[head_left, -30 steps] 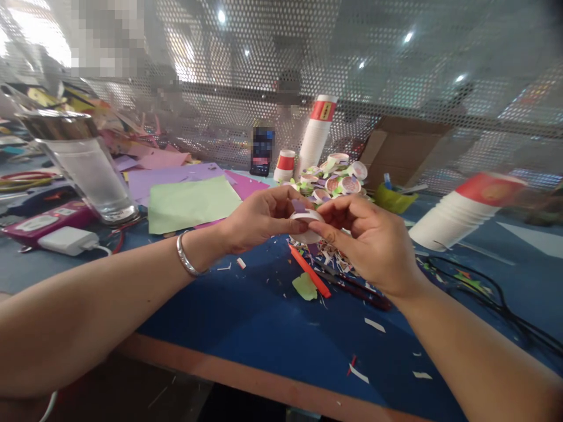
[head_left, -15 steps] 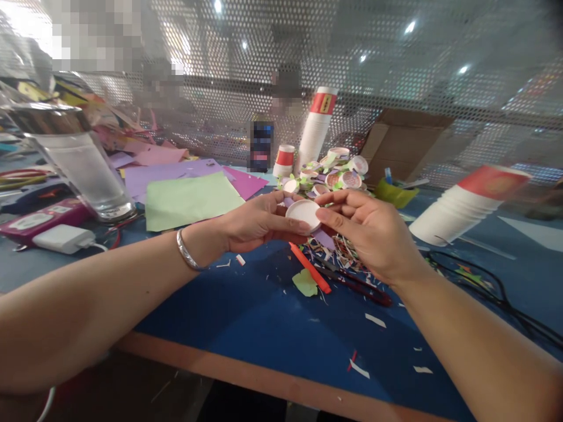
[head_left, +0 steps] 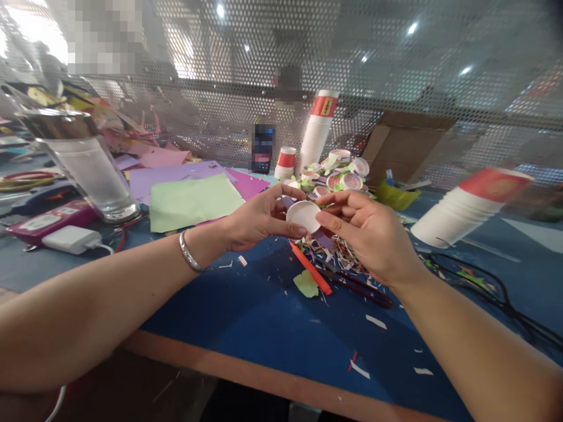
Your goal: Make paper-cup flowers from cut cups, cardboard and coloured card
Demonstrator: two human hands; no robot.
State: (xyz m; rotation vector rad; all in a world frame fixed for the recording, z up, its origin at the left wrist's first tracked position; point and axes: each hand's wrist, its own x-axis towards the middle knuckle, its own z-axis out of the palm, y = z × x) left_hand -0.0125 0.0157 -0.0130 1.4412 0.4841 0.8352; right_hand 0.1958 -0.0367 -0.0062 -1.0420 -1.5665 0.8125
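Both hands meet over the blue table [head_left: 272,322], pinching a small white round paper cup bottom [head_left: 303,215]. My left hand [head_left: 259,220], with a silver bracelet on its wrist, grips the disc's left edge between thumb and fingers. My right hand [head_left: 367,234] holds its right edge with curled fingers. A bit of purple paper [head_left: 323,238] hangs below the disc. Under the hands lie an orange pen [head_left: 310,268], a green paper scrap [head_left: 305,284] and a heap of paper cuttings [head_left: 341,252].
A pile of decorated cup bottoms [head_left: 336,173] lies behind the hands, by an upright cup stack [head_left: 319,132] and a small cup [head_left: 285,162]. Another cup stack [head_left: 466,205] lies right. Coloured sheets [head_left: 189,199], a glass jar [head_left: 85,167], a charger [head_left: 68,239], cables [head_left: 484,281] and a perforated screen [head_left: 396,76] surround.
The white disc has been turned from edge-on to face up between the fingers. Both hands have risen slightly and stayed together.
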